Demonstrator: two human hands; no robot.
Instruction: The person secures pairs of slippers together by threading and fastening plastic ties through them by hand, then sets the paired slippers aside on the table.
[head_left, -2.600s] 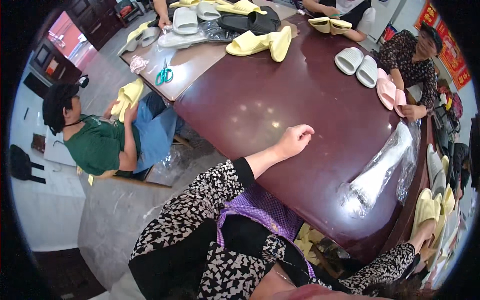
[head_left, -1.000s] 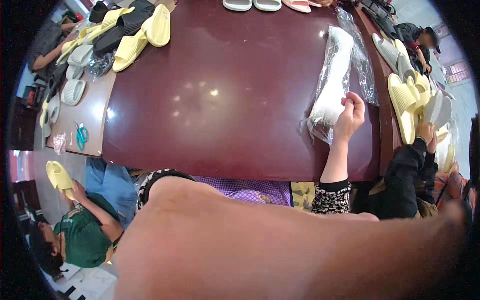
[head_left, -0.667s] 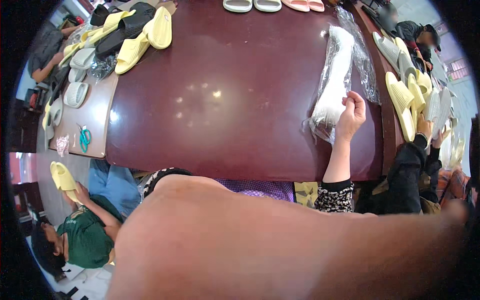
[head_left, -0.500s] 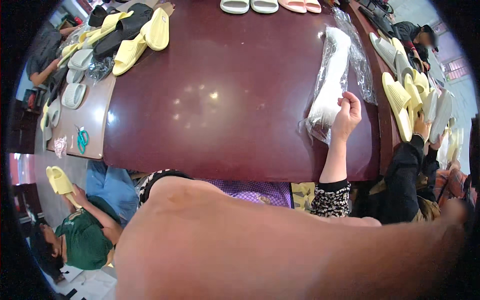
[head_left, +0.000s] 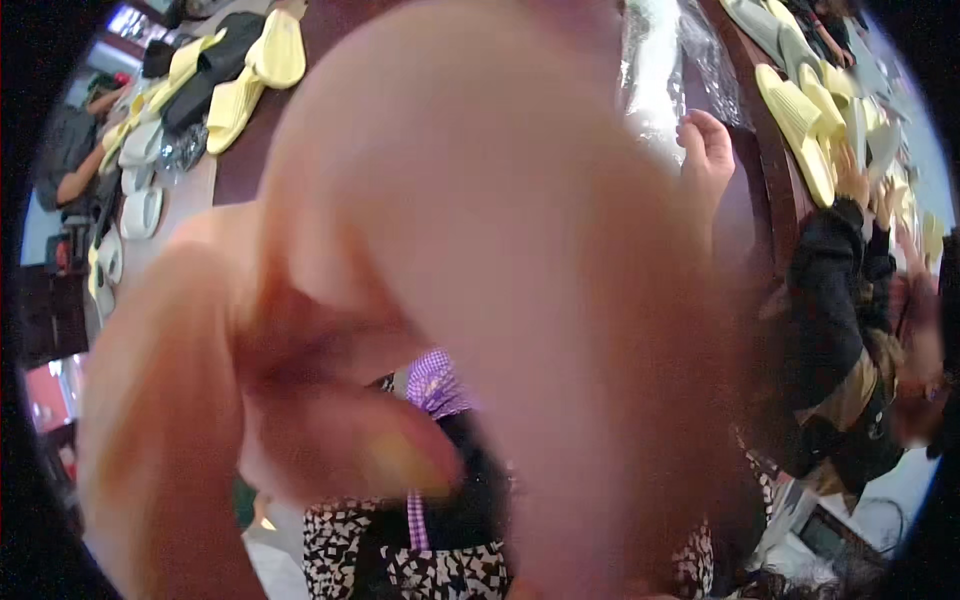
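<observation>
Very close to the view, my left hand [head_left: 400, 190] looms large and blurred across the middle and hides most of the table. Its thumb and a finger stand apart below, and nothing shows between them. My right hand [head_left: 706, 150] rests on the table at the right with its fingers loosely curled in and nothing visible in them. Right beside its fingertips lies a long white bundle [head_left: 655, 75] in clear plastic wrap. More crumpled clear plastic [head_left: 712, 80] lies along the bundle's right side.
Yellow slide sandals [head_left: 232, 112] and black ones [head_left: 205, 88] pile up at the far left, with grey slides [head_left: 142, 212] nearer. Past the table's right edge, another person's hand [head_left: 850, 178] is among yellow slides [head_left: 795, 115]. A purple checked cloth [head_left: 435, 380] shows below.
My left hand has swung up in front of the view, covering the table's middle. The view has shifted, so the bundle sits higher. My right hand stays beside it.
</observation>
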